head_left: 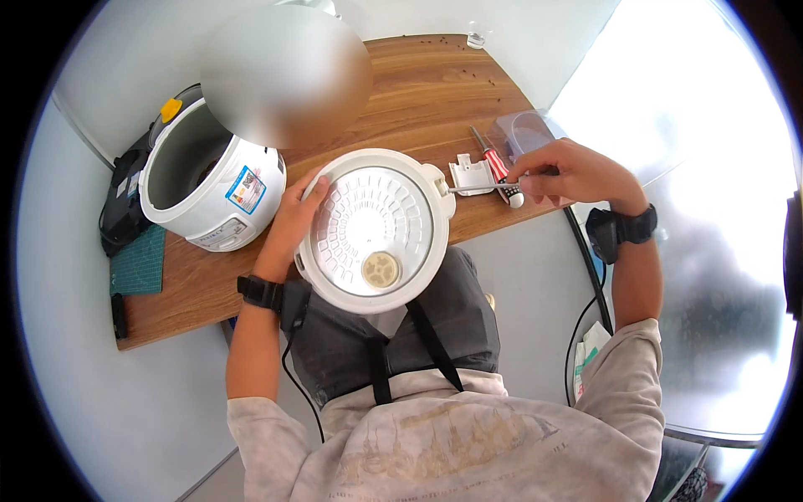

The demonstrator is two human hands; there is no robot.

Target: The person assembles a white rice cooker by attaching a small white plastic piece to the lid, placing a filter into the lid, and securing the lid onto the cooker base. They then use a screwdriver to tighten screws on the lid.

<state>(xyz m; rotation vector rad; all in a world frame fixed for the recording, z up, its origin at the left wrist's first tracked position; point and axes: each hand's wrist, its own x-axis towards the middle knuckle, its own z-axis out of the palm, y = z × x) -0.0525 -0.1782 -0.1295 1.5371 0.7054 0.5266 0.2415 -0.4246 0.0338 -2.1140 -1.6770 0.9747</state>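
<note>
A round rice cooker lid [322, 289], white-rimmed with a shiny dimpled metal inner plate, is tilted over my lap at the table's front edge. My left hand [294, 219] grips its left rim, thumb on the inner side. A round beige vent piece [381, 270] sits low on the plate. My right hand [554, 171] pinches a thin metal rod [489, 187], whose far end meets the hinge tab on the lid's right edge. My fingers hide the rod's other end. Just beyond the rod lie a white plastic cover [470, 174] and a screwdriver [495, 164] with a red-striped handle.
The white rice cooker body [242, 213] stands open at left, beside a black case [130, 201] and a green cutting mat [140, 266]. A clear plastic box [523, 132] sits at the table's right edge. At the far corner is a clear cup [478, 38]; small dark bits lie near it.
</note>
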